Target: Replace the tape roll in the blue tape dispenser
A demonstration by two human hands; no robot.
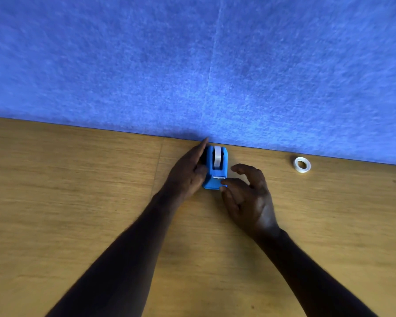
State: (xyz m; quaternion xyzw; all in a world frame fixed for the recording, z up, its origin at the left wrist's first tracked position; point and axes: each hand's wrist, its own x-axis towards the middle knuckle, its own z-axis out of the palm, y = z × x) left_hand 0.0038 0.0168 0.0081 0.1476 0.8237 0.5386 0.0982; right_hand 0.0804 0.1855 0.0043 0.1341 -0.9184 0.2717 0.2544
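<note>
The blue tape dispenser [216,177] stands on the wooden table close to the blue felt wall, its cutter end facing me. A roll of clear tape [217,157] sits in its slot. My left hand [188,172] lies flat against the dispenser's left side, fingers stretched toward the wall. My right hand [247,193] is at the front right corner, thumb and fingertips touching near the cutter, the other fingers curled and apart. A second tape roll [302,165] lies flat on the table far to the right, by the wall.
The wooden table [78,202] has a seam running forward from the wall left of the dispenser. A blue felt wall [192,65] rises along the table's far edge, directly behind the dispenser.
</note>
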